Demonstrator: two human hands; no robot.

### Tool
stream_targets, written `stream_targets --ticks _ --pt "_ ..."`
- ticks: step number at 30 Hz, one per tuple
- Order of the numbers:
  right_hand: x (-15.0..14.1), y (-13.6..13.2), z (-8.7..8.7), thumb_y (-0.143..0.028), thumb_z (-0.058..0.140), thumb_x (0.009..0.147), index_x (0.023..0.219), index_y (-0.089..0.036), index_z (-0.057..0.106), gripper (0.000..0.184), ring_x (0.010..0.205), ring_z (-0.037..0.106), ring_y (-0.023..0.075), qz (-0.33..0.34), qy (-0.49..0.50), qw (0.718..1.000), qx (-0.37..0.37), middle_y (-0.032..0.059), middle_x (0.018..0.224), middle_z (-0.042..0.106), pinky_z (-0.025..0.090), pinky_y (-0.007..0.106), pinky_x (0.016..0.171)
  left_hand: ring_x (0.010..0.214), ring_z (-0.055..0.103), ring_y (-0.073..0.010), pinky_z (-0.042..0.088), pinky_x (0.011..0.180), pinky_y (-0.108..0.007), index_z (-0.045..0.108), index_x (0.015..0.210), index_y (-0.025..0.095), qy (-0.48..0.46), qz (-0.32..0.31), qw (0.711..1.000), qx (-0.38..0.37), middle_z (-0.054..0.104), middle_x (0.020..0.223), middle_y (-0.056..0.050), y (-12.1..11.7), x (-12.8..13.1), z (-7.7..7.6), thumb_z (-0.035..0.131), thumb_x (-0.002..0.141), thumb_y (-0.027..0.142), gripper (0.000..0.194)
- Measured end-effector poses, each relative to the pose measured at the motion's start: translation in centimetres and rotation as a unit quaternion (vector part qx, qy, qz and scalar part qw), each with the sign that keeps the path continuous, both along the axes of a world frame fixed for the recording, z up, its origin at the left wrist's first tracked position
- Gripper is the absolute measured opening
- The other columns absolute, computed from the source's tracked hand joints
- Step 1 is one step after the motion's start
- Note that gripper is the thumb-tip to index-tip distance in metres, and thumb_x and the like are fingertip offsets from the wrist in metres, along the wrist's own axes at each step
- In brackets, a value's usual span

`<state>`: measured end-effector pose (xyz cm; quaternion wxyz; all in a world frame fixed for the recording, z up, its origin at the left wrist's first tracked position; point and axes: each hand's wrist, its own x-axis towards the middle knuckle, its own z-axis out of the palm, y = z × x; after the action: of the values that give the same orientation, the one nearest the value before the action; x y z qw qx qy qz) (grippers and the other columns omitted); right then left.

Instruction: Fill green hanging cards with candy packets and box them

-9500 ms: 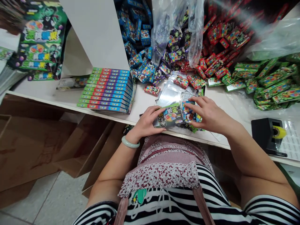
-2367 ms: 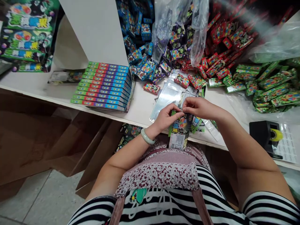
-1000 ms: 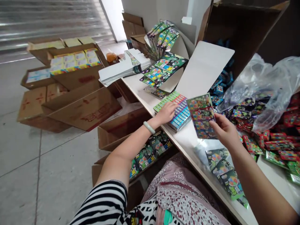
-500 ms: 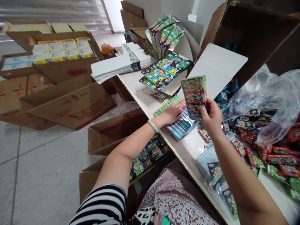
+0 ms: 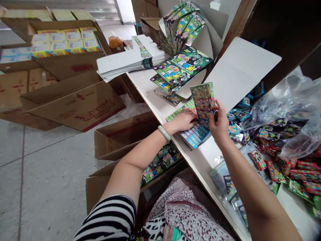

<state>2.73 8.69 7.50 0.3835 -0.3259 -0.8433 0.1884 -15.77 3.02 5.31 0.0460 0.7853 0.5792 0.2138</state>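
My right hand (image 5: 219,123) holds a flat set of small candy boxes (image 5: 202,100) upright, thumb in front and fingers behind. The set shows green, red and blue printed faces in a column. Its lower edge is close to my left hand (image 5: 185,119), whose curled fingers press on a block of small boxes (image 5: 194,135) standing in tight rows on the table. The fingertips are partly hidden among the rows. Behind the block lie printed green and black display cartons (image 5: 184,67), folded flat or curved. A blank white card flap (image 5: 247,72) rises behind my right hand.
Loose red, blue and purple packets (image 5: 273,140) lie heaped at the right under clear plastic (image 5: 293,100). White flat cartons (image 5: 130,62) are stacked at the table's far left corner. Open brown boxes (image 5: 125,134) stand on the floor beside the table edge (image 5: 155,113).
My right hand has brought the set of boxes left and lower, nearer my left hand. A loose red packet below it no longer shows. The view has shifted slightly.
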Motion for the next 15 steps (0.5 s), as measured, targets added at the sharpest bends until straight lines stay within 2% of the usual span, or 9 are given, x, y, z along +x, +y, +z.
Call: stream_targets --ticks 3,5,7,9,10,12,15 --pt "0.6 -0.3 -0.2 -0.026 0.039 0.095 0.151 -0.025 0.042 0.056 0.129 0.055 0.0299 0.03 -0.06 0.998 -0.002 0.0122 0.14 0.059 0.047 0.05 0.108 0.11 0.06 -0.0277 0.042 0.104 -0.044 0.07 0.097 0.017 -0.02 -0.005 1.0 -0.007 0.07 0.105 -0.011 -0.3 -0.8 -0.2 0.058 0.089 0.025 0.016" --pt "0.8 -0.5 -0.6 -0.022 0.038 0.094 0.15 -0.026 0.046 0.056 0.125 0.058 0.0288 0.041 -0.105 0.994 0.001 0.0119 0.136 0.062 0.049 0.048 0.106 0.109 0.06 -0.0275 0.041 0.105 -0.045 0.069 0.092 0.018 -0.049 0.023 0.999 0.007 0.07 0.103 -0.01 -0.6 -2.2 -0.5 0.059 0.088 0.024 0.012" --pt "0.7 -0.6 -1.1 -0.019 0.037 0.094 0.149 -0.025 0.048 0.056 0.122 0.061 0.0282 0.049 -0.144 0.988 0.0 0.0127 0.133 0.063 0.052 0.046 0.103 0.105 0.06 -0.026 0.043 0.102 -0.043 0.066 0.089 0.018 -0.11 0.11 0.986 0.056 0.069 0.099 -0.009 -0.8 -3.9 -0.7 0.058 0.089 0.024 0.01" --pt "0.2 -0.4 -1.8 -0.018 0.035 0.095 0.149 -0.023 0.05 0.056 0.119 0.063 0.0281 0.058 -0.178 0.982 -0.001 0.0142 0.131 0.063 0.054 0.045 0.099 0.103 0.06 -0.0234 0.045 0.098 -0.038 0.064 0.094 0.018 -0.187 0.199 0.956 0.103 0.067 0.1 -0.008 -0.8 -5.4 -0.8 0.056 0.091 0.025 0.011" --pt "-0.1 -0.4 -2.1 -0.018 0.034 0.096 0.149 -0.021 0.051 0.055 0.118 0.063 0.0284 0.063 -0.19 0.98 0.0 0.0152 0.131 0.064 0.054 0.046 0.099 0.103 0.06 -0.0221 0.045 0.097 -0.036 0.063 0.099 0.018 -0.219 0.223 0.944 0.107 0.067 0.102 -0.008 -0.7 -6.0 -0.7 0.055 0.092 0.026 0.013" --pt "-0.8 -0.2 -2.7 -0.023 0.035 0.098 0.147 -0.017 0.053 0.053 0.122 0.061 0.0302 0.074 -0.207 0.976 0.007 0.0176 0.134 0.062 0.051 0.048 0.104 0.102 0.06 -0.0208 0.046 0.096 -0.034 0.061 0.103 0.016 -0.251 0.224 0.94 0.062 0.066 0.104 -0.008 -0.1 -6.4 -0.5 0.057 0.092 0.029 0.017" --pt "-1.8 -0.3 -3.2 -0.036 0.039 0.101 0.147 -0.017 0.054 0.052 0.137 0.048 0.0351 0.062 -0.24 0.969 0.014 0.0185 0.146 0.055 0.04 0.056 0.114 0.096 0.06 -0.0208 0.046 0.093 -0.033 0.06 0.091 0.015 -0.257 0.209 0.942 -0.049 0.065 0.097 -0.008 1.2 -6.2 -0.4 0.059 0.092 0.036 0.02"
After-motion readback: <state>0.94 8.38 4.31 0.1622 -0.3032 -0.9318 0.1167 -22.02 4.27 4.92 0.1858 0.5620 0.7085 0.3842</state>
